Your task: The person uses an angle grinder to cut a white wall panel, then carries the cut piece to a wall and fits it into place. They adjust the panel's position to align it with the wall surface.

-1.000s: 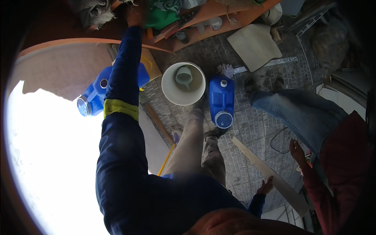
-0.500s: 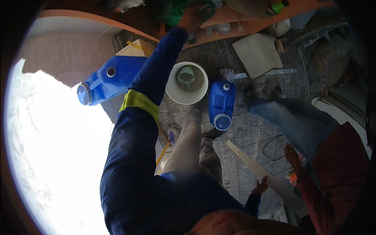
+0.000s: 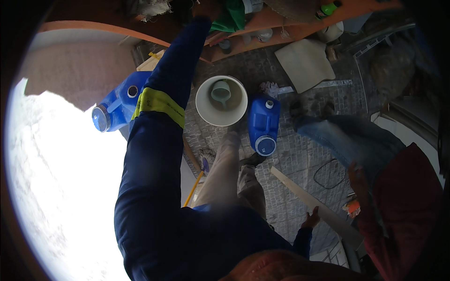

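My left hand (image 3: 204, 10) reaches up into the orange shelving (image 3: 281, 40) beside a green cloth or bag (image 3: 227, 18); its fingers are too dark to make out. My right hand (image 3: 311, 218), low on the right, grips a long pale board (image 3: 296, 192). Below the shelf are a white bucket (image 3: 205, 108) with a pale green dipper (image 3: 220, 92) inside and an upright-looking blue jerrycan (image 3: 265, 122) beside it. Another blue jerrycan (image 3: 117, 107) is partly behind my left forearm.
A co-worker (image 3: 403, 196) in jeans and maroon top stands on the right, their hand (image 3: 356, 180) lowered. A beige sheet (image 3: 304, 63), a metal bar (image 3: 342, 83), a cable loop (image 3: 321, 182) and a yellow pole (image 3: 192, 189) are around. The left side is glaringly bright.
My left hand swept right over the green item, then moved back left and farther up. The co-worker's hand has shifted slightly. My right hand stays with the board.
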`<state>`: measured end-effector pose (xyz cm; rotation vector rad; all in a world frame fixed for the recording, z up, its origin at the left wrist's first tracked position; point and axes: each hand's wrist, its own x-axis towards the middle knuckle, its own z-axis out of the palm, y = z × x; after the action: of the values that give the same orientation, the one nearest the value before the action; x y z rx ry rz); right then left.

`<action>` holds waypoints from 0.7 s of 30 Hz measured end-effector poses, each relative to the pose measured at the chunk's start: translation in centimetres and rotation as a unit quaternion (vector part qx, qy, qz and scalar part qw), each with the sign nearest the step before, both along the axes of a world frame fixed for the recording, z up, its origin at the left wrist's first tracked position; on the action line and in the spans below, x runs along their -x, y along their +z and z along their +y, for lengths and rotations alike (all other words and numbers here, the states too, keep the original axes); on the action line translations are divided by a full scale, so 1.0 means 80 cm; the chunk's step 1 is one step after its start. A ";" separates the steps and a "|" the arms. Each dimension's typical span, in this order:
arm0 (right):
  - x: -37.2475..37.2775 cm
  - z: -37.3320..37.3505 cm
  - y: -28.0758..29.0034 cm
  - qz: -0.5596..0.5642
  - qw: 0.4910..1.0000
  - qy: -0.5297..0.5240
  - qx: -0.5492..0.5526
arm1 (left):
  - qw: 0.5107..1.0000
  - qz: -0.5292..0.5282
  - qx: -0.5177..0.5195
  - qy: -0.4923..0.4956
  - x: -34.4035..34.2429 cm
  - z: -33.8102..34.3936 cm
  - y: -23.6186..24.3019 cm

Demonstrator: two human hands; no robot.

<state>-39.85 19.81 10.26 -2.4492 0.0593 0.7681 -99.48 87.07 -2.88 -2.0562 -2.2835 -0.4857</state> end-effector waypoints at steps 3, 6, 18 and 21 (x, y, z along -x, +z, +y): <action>-0.001 -0.005 -0.002 0.000 1.000 -0.009 -0.001 | 0.956 0.146 0.151 -0.204 -0.016 0.013 0.027; -0.007 -0.019 -0.005 0.015 1.000 -0.009 -0.011 | 0.959 0.207 0.028 -0.191 -0.011 0.009 0.018; 0.001 -0.003 -0.006 0.012 1.000 0.001 0.002 | 0.962 0.207 0.098 -0.151 0.066 -0.104 0.051; 0.002 -0.003 -0.005 -0.002 1.000 0.003 -0.004 | 0.966 0.210 0.069 -0.135 0.043 -0.144 0.089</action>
<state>-40.04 19.59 9.82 -2.4450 0.0488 0.7642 -102.90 75.54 4.24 -2.2761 -1.8527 0.1095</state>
